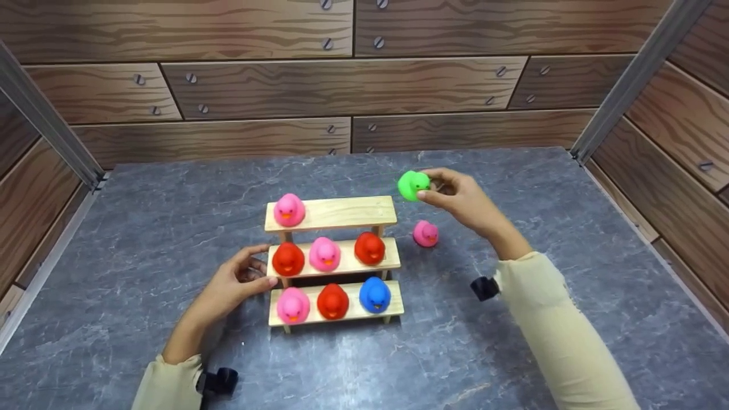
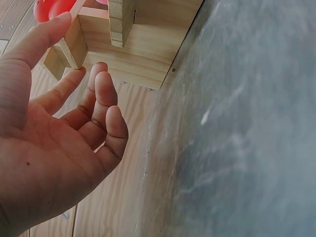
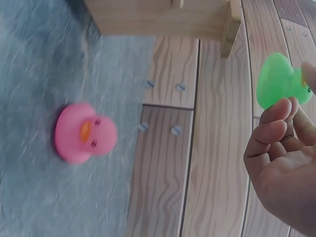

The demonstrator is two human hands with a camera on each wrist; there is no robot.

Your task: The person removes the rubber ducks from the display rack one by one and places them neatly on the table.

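Note:
My right hand pinches a green rubber duck between thumb and fingers, up beyond the top tier's right end; the right wrist view also shows this duck. A three-tier wooden stand stands in the middle of the table. At its left end, my left hand holds the middle tier, thumb and index finger spanning the board's end in the left wrist view, other fingers loosely bent. On the top tier sits one pink duck, at the left. The middle tier carries red, pink and red ducks; the bottom tier, pink, red and blue.
A loose pink duck rests on the grey marbled table, just right of the stand. Wood-patterned panels wall the table at the back and sides, with metal posts at the corners.

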